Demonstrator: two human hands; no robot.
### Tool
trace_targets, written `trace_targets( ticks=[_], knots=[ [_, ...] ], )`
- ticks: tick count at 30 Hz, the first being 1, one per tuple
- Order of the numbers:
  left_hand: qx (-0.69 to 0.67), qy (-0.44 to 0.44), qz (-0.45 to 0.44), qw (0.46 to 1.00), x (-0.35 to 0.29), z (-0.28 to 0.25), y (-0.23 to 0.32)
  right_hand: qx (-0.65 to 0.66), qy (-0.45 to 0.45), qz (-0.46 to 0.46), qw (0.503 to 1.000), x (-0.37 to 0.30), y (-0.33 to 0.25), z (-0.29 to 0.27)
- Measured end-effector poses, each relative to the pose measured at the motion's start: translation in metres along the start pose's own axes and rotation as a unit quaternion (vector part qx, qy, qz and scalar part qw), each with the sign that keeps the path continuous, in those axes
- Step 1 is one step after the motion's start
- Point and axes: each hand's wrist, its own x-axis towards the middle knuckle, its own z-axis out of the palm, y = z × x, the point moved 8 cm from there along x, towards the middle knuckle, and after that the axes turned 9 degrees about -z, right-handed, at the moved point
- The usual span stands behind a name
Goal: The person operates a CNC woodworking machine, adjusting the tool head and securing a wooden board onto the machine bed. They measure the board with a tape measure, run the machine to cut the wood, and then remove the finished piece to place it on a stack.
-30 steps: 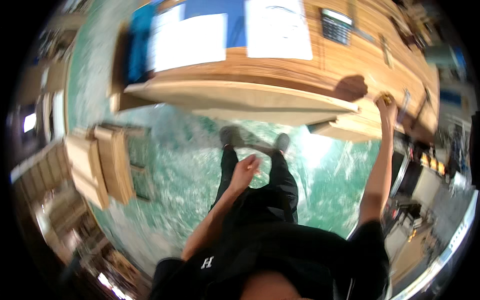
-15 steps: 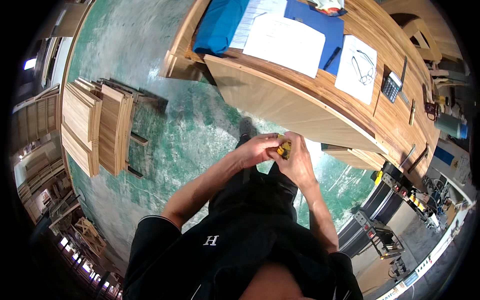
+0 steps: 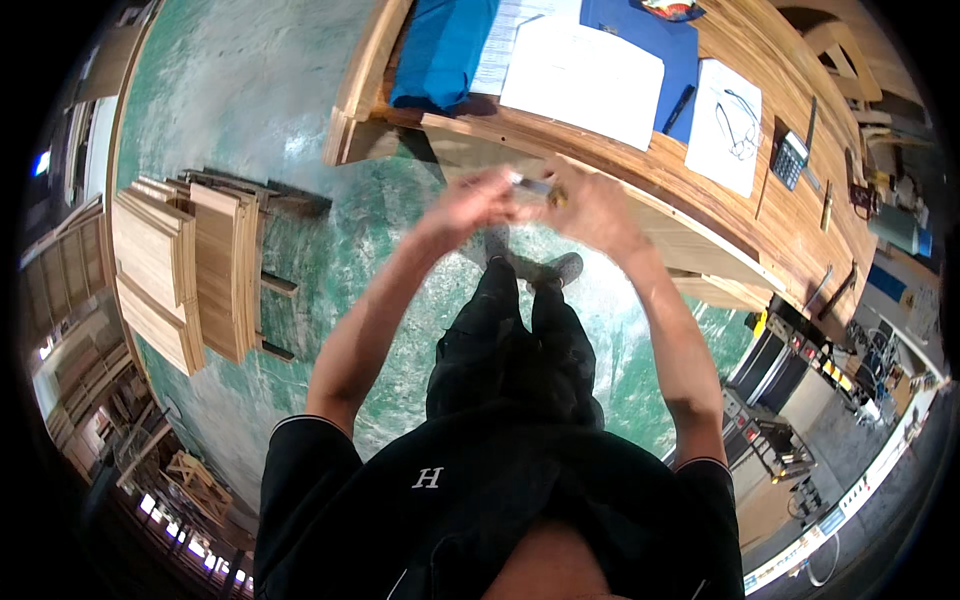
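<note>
A single white capital letter (image 3: 427, 478) reads clearly on the left chest of the person's black shirt (image 3: 510, 455). Rows of small print cover the partly hidden white page (image 3: 499, 55) on the bench, too fine to read; the larger sheet (image 3: 585, 88) over it bears only faint marks. Lettering on the long white strip (image 3: 855, 501) at lower right is illegible.

Bright centre, dim lower-left rim with small blown-out lights. Motion blur on bare left hand (image 3: 480, 202), bare right hand (image 3: 597, 210) and small yellow object (image 3: 557, 196) between. Glare on scuffed green painted floor (image 3: 618, 300). White paper sheet (image 3: 585, 85) near washed-out. Fisheye bends brown wooden bench (image 3: 780, 235); black corners.
</note>
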Motion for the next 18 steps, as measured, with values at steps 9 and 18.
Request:
trace_targets(
  ticks=[9, 18],
  knots=[
    [0.134, 0.367, 0.111, 0.914, 0.018, -0.171, 0.075, -0.01, 0.206, 0.095, 0.974, -0.02, 0.132, -0.027],
    [0.138, 0.376, 0.139, 0.906, 0.033, -0.161, 0.069, -0.039, 0.253, 0.118, 0.959, -0.037, 0.124, -0.02]
  ],
)
